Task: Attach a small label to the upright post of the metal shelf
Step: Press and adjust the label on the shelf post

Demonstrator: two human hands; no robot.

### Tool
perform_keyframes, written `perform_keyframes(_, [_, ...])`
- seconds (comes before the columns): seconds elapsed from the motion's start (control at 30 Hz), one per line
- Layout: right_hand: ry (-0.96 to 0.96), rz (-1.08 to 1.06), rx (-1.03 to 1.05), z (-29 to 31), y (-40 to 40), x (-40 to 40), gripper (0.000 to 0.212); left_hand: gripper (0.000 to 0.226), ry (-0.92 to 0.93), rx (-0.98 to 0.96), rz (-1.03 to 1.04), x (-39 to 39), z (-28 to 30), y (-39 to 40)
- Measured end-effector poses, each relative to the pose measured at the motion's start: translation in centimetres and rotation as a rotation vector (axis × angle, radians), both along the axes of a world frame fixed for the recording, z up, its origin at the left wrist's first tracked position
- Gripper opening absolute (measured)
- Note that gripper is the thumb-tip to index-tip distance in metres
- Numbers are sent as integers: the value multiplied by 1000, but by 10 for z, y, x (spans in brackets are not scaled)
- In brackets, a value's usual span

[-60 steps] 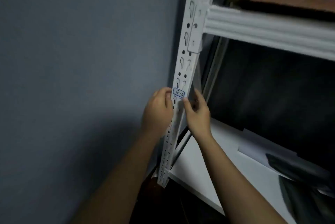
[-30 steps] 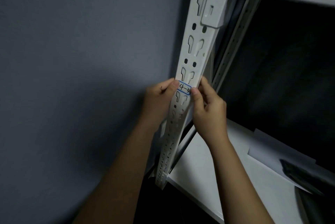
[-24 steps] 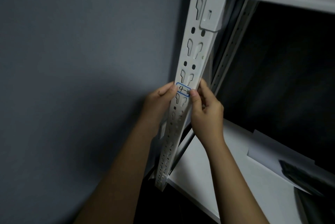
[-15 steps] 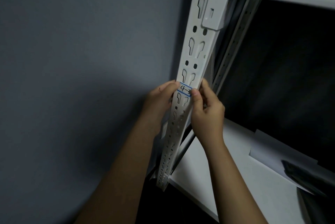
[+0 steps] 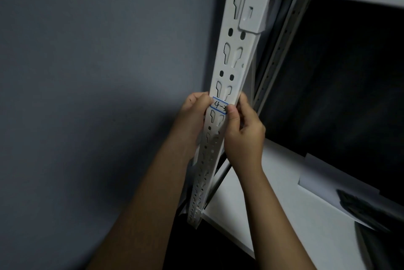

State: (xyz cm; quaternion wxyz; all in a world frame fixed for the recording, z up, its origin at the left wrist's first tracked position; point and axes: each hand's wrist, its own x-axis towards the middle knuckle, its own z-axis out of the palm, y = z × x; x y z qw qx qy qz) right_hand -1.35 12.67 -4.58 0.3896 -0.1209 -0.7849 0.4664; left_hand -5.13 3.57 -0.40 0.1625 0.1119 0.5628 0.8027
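Flanking the white post: grey wall left, shelf board right. Label lies across post face between hands; left hand and right hand curl around post, thumbs pressing label ends.

Wall hems post leftward; bay rightward seemingly open.

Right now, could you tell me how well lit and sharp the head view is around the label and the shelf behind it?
Head view: dim overall; the label on the white post is readable at its left, its right end hidden under the right hand's thumb; the left hand casts a shadow on the grey wall; the shelf interior is nearly black; wide-angle bending shows on the post.
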Motion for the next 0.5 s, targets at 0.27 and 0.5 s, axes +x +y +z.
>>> perform_keyframes(0.27, [12, -22, -19, -2, -2, -2, 53, 11, -5, 18, 21, -1, -3, 1])
perform_keyframes(0.5, [2, -7, -22, -2, -1, -2, 52, 15, -12, 20, 6, -2, -5, -1])
